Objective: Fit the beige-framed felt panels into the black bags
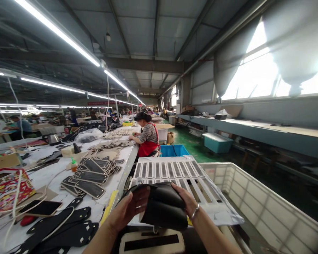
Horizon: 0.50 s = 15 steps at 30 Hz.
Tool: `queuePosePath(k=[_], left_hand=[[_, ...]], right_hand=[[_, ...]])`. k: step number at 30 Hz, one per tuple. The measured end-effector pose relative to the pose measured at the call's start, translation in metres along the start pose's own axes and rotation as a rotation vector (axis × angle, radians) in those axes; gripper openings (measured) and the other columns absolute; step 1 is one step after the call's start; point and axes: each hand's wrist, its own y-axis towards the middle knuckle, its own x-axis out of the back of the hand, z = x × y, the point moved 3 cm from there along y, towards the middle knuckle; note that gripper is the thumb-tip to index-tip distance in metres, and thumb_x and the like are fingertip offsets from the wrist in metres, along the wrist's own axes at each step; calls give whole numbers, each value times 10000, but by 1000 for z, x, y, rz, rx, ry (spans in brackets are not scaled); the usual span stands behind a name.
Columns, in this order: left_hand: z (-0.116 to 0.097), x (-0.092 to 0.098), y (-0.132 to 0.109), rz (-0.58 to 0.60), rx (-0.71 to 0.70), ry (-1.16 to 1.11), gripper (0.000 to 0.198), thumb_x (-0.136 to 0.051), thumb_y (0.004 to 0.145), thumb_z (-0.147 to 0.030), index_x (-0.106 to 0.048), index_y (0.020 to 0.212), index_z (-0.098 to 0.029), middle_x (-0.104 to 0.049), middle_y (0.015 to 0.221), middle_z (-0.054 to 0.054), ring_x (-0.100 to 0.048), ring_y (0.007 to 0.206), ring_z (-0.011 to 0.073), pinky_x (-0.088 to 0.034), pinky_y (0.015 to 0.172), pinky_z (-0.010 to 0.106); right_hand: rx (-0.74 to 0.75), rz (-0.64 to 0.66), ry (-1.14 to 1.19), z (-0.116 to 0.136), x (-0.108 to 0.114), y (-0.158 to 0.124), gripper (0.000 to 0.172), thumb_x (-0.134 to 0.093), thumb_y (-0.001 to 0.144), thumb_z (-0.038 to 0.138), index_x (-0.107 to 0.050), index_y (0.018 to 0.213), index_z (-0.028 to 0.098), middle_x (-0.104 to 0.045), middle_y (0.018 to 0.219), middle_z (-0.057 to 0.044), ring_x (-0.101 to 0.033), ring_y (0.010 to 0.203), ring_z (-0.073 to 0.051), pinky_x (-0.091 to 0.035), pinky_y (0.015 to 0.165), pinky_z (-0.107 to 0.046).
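A curved black leather-like piece (164,204) is held up in front of me, its sides bent over. My left hand (129,208) is at its left side, fingers reaching in under the bent edge and thumb up; part of the fingers is hidden. My right hand (185,199), with a bracelet at the wrist, grips the upper right edge. Below the piece lies a pale panel with a black strip (152,242). Behind it, a white board (172,160) bears rows of dark strips with pale rims.
On the white table (116,181) at left lie a pile of dark oblong patches (92,176), black straps (60,225), a phone (41,208) and a glue bottle (74,165). A co-worker in a red apron (148,148) sits ahead. A white bin (267,197) stands at right.
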Motion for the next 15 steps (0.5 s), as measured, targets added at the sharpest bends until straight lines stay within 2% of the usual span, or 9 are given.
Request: queuePosePath(k=[2,4,9,11,13,15], left_hand=[[5,-6,9,-73,-1,-2,528,-551,787,-537,-555,1176,-180,-527,1276,119,-518,1123,262,-416,911,363],[12,-8,18,-194,33,18,484,-587,774,-509,-578,1124,-176,-599,1176,112,-589,1020,237,-460,846,329],[29,-5,42,-444,192,54,417,-637,748,-461,-629,976,-113,-697,839,116,-664,762,233,-518,655,302],[36,2,47,-533,230,-17,376,-663,730,-433,-639,897,-97,-671,650,80,-649,608,213,-511,550,285],[42,12,45,-613,213,-92,277,-656,748,-377,-627,820,-111,-571,468,-3,-567,431,143,-452,420,221],[47,22,37,-656,173,-135,194,-634,771,-322,-601,779,-131,-432,361,-78,-434,305,71,-347,323,154]], right_hand=[[103,-38,-78,4,0,-1,288,-582,792,392,-523,629,161,-486,394,33,-450,329,-108,-416,376,-223],[182,-43,-100,7,-4,-2,290,-601,780,377,-483,612,172,-436,375,64,-383,297,-77,-352,330,-189],[275,-2,-158,14,-32,-3,219,-582,807,313,-475,678,172,-513,473,62,-466,360,-69,-391,370,-159],[239,56,-213,18,-48,-9,216,-567,818,346,-513,720,161,-568,521,26,-528,390,-109,-448,392,-208],[184,148,-275,24,-57,-21,287,-547,822,421,-560,788,137,-633,615,-37,-594,453,-163,-491,424,-269],[208,229,-323,35,-53,-39,369,-541,812,479,-587,868,118,-669,729,-83,-636,533,-188,-513,477,-286]])
